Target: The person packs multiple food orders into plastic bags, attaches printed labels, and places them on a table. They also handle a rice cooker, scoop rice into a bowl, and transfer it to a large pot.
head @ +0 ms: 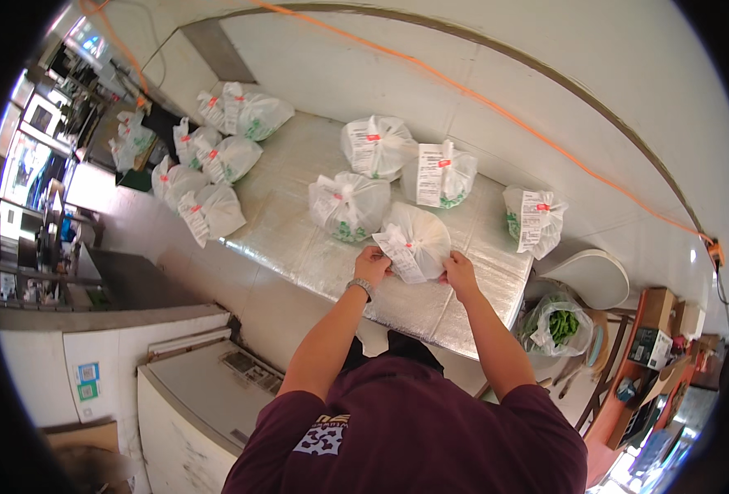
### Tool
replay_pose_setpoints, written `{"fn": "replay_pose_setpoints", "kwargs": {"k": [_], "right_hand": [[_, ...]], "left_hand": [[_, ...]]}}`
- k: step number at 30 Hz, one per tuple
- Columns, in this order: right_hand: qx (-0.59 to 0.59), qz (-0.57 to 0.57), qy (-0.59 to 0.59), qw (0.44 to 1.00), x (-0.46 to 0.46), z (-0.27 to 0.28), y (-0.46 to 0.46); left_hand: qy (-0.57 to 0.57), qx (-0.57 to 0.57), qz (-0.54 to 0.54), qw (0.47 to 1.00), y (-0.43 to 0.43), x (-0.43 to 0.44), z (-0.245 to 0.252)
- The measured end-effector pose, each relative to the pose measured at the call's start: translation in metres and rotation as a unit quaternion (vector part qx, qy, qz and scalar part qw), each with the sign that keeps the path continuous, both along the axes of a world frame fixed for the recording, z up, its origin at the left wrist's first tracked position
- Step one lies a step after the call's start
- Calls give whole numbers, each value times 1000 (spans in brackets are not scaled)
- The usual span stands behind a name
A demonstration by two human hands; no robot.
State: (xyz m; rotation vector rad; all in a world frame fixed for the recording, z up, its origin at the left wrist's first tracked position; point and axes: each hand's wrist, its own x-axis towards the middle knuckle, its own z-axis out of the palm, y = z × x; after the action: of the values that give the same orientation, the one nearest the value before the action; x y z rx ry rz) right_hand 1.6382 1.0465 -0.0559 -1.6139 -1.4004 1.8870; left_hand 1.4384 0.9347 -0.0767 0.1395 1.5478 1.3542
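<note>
A tied white plastic bag (429,231) stands on the silvery foil-covered table top (290,238), near its front edge. A printed paper slip (399,259) hangs from its knot. My left hand (372,267), with a metal watch on the wrist, pinches the bag's lower left side beside the slip. On the opposite side, my right hand (459,272) grips the lower right of the same bag; the fingertips of both hands are partly hidden. Just behind stand similar tied bags with slips: one bag (349,210) at left, another bag (440,176) at right and a third bag (377,145) farther back.
Several more tied bags (216,157) crowd the table's left end. A single bag (534,219) sits at the right end by the wall. Below that end, a lined bin (556,327) holds green leaves. A white chest-like appliance (192,395) stands at lower left.
</note>
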Motion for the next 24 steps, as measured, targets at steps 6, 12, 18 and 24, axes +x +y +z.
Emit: {"fn": "replay_pose_setpoints", "kwargs": {"k": [6,12,18,24], "right_hand": [[-61,62,19,996,-23,6,-99],[-4,147,53,988,-113,-11,-137],[26,121,89,988,-135,-41,-124],[133,-110,-128,977,-134,14,-122]], "left_hand": [[-78,-51,64,994,-122,-7,26],[-26,-31,134,990,-179,-76,33],[-33,35,90,995,-169,-118,12],[-70,104,-60,990,-207,-157,-18]]}}
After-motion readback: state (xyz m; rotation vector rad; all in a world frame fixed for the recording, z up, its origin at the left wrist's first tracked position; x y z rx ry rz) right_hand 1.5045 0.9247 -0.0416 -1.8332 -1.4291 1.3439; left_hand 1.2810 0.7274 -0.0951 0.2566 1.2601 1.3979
